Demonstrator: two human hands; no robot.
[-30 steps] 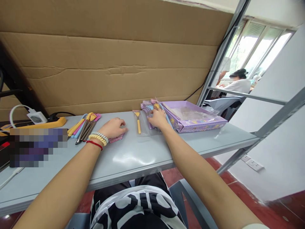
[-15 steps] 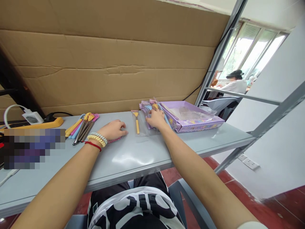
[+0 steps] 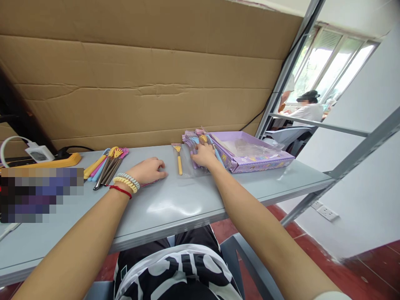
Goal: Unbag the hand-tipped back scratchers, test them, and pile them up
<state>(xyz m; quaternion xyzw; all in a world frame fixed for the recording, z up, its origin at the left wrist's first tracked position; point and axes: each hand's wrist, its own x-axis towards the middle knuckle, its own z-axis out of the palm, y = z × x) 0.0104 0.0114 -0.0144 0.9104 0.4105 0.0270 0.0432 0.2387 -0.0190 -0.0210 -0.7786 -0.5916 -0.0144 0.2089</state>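
Note:
My right hand (image 3: 204, 156) lies over a pile of bagged back scratchers (image 3: 194, 141), fingers bent down around them; the fingertips are partly hidden. A yellow back scratcher in a clear bag (image 3: 179, 161) lies flat just left of that pile. On the tabletop, my left hand (image 3: 148, 171) rests with its fingers curled in. A thin reddish-pink edge shows under its palm, too hidden to name. Further left is a bunch of unbagged back scratchers (image 3: 109, 164) with yellow, blue and pink parts and several dark metal rods.
A purple patterned box (image 3: 256, 166) holding clear plastic stands right of the pile. At the left are a yellow power strip (image 3: 67, 160) and a white charger (image 3: 40, 152). Cardboard (image 3: 150, 68) backs the grey table (image 3: 175, 200). A person (image 3: 309, 110) sits beyond the metal frame.
Both hands keep nearly the same place and pose. The view has shifted slightly, so the things at the left appear a little further left.

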